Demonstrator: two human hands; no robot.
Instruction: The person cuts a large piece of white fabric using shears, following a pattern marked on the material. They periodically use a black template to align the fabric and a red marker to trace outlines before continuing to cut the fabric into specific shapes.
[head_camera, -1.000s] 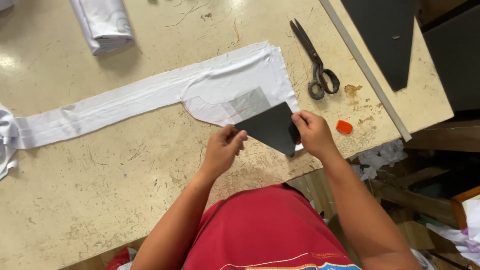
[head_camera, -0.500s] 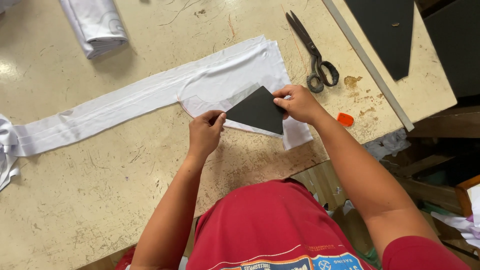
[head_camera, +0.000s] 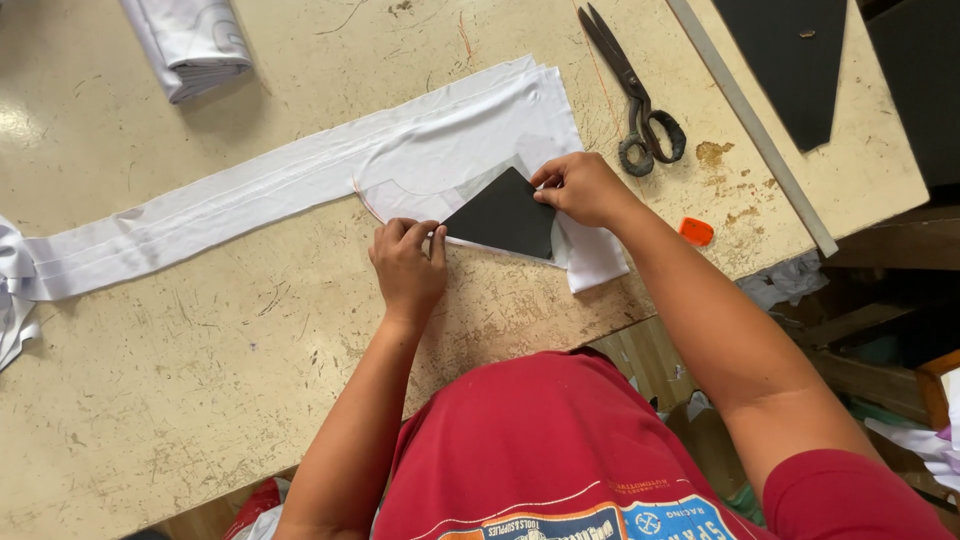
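Black triangular card template (head_camera: 503, 215) lies flat on the long strip of white knit fabric (head_camera: 300, 185), near the worktop's (head_camera: 200, 380) front edge. Left hand (head_camera: 408, 265) pins its left point with fingers closed down; right hand (head_camera: 580, 187) presses the upper corner likewise. Best to keep both corners pinned, cloth smoothed, edges aligned. Card looks stiff, matte; fabric soft, layered. Steel scissors (head_camera: 635, 95) lie apart.
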